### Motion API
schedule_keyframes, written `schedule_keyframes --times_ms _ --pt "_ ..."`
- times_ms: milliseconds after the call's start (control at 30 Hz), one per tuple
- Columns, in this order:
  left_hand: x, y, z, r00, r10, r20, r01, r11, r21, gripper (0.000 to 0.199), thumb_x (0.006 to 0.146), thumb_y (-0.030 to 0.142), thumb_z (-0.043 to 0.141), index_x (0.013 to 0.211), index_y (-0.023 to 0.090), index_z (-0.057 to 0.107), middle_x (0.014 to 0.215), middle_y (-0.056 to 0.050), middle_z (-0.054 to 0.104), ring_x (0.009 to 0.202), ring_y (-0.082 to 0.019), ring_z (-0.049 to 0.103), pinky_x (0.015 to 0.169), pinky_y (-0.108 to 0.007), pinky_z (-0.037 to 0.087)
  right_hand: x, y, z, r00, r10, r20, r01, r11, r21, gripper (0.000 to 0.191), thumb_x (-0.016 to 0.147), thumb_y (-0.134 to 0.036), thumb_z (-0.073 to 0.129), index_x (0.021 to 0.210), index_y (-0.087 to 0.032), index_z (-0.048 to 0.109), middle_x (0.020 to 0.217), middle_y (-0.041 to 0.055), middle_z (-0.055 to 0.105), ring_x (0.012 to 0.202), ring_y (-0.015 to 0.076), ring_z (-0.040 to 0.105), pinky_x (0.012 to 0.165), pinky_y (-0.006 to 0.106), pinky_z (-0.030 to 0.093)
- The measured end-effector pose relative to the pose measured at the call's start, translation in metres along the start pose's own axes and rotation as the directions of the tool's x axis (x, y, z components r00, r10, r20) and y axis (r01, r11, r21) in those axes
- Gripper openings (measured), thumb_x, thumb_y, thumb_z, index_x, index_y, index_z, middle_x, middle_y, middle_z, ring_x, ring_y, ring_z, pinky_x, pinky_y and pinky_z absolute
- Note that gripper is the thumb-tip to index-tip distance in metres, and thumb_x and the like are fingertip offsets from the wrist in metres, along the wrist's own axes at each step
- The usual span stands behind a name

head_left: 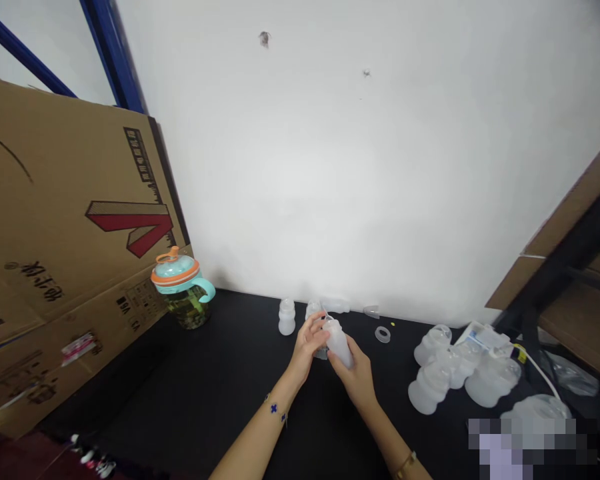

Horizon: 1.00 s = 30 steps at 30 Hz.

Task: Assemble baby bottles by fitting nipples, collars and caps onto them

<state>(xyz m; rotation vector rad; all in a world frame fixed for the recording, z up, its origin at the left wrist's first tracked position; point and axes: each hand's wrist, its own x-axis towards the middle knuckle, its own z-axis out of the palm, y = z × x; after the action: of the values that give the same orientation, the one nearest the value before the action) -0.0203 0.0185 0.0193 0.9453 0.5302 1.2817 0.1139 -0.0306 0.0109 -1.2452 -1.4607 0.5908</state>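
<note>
Over the middle of the black table, a frosted white baby bottle [339, 343] is tilted between my two hands. My right hand [359, 377] wraps round its body from the right. At its upper end, the fingers of my left hand [306, 348] close on the bottle from the left; a thin clear edge shows by these fingertips, too small to name. Behind the hands stands one similar capped bottle [287, 317], upright. Another bottle [313, 309] is partly hidden by my left fingers. A translucent piece [336, 305] lies by the wall.
A clear ring [383, 335] and a small clear cone-like part [372, 311] lie right of my hands. Several bottles [433, 383] cluster at the right beside a cable. A jug with a turquoise handle [183, 293] stands left, against a large cardboard box [70, 173].
</note>
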Motion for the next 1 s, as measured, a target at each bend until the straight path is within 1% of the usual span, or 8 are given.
schedule_keyframes --times_ms 133,300,567,667,800,900,1000 --pt "0.0009 -0.0036 -0.0002 0.998 0.018 -0.057 -0.015 0.999 0.044 0.060 0.065 0.032 0.086 0.119 0.021 0.064 0.120 -0.010 0.065 0.097 -0.022 0.067 0.079 -0.027 0.051 0.0000 -0.0009 -0.0002 0.999 -0.040 -0.010 0.040 0.999 -0.007 0.037 0.083 -0.038 0.064 0.115 -0.019 0.066 0.101 0.0053 0.074 0.084 0.0233 0.069 0.073 0.031 0.055" --pt "0.0022 -0.0056 -0.0004 0.997 0.025 -0.069 -0.022 0.998 0.051 0.060 0.063 0.031 0.087 0.118 0.021 0.064 0.125 -0.011 0.063 0.099 -0.024 0.067 0.079 -0.028 0.052 -0.0003 0.0001 0.0005 0.999 -0.042 0.001 0.042 0.999 -0.018 0.037 0.083 -0.038 0.063 0.115 -0.019 0.066 0.101 0.0054 0.074 0.083 0.0232 0.069 0.075 0.032 0.055" --pt "0.0010 -0.0020 -0.0022 1.000 0.016 0.000 -0.016 0.999 0.045 0.058 0.069 0.029 0.084 0.122 0.022 0.061 0.114 -0.010 0.067 0.097 -0.021 0.067 0.079 -0.026 0.050 -0.0009 0.0000 -0.0001 1.000 -0.013 0.006 0.014 1.000 -0.012 0.038 0.083 -0.037 0.064 0.116 -0.019 0.065 0.104 0.0053 0.073 0.088 0.0236 0.069 0.077 0.031 0.054" --pt "0.0005 -0.0003 -0.0018 1.000 0.015 0.015 -0.016 0.999 0.039 0.056 0.071 0.029 0.083 0.122 0.021 0.061 0.113 -0.010 0.068 0.098 -0.022 0.066 0.082 -0.028 0.050 -0.0005 -0.0012 -0.0004 1.000 -0.006 0.008 0.006 1.000 -0.013 0.037 0.084 -0.037 0.063 0.116 -0.019 0.064 0.103 0.0048 0.073 0.087 0.0230 0.068 0.076 0.031 0.054" --pt "0.0002 0.0004 -0.0003 0.999 0.017 0.034 -0.018 0.999 0.040 0.050 0.073 0.030 0.081 0.119 0.020 0.063 0.116 -0.011 0.068 0.105 -0.024 0.065 0.086 -0.029 0.050 -0.0002 -0.0013 -0.0004 1.000 -0.001 0.003 0.001 1.000 -0.017 0.038 0.084 -0.038 0.064 0.116 -0.019 0.064 0.102 0.0051 0.073 0.086 0.0230 0.068 0.075 0.030 0.055" --pt "0.0006 -0.0007 0.0007 0.999 0.036 0.018 -0.037 0.997 0.067 0.047 0.070 0.029 0.083 0.113 0.019 0.066 0.120 -0.011 0.067 0.106 -0.025 0.065 0.087 -0.029 0.050 0.0001 -0.0006 -0.0003 1.000 -0.013 0.009 0.013 1.000 -0.026 0.038 0.084 -0.038 0.063 0.116 -0.018 0.064 0.102 0.0056 0.073 0.085 0.0231 0.069 0.076 0.031 0.055" --pt "0.0015 -0.0025 0.0006 0.998 0.054 -0.010 -0.053 0.995 0.087 0.046 0.067 0.027 0.085 0.110 0.020 0.068 0.120 -0.009 0.066 0.102 -0.023 0.066 0.084 -0.028 0.051 0.0002 -0.0001 -0.0001 0.999 -0.033 0.017 0.033 0.999 -0.036 0.038 0.084 -0.038 0.063 0.116 -0.018 0.064 0.102 0.0060 0.073 0.085 0.0231 0.069 0.076 0.031 0.055"
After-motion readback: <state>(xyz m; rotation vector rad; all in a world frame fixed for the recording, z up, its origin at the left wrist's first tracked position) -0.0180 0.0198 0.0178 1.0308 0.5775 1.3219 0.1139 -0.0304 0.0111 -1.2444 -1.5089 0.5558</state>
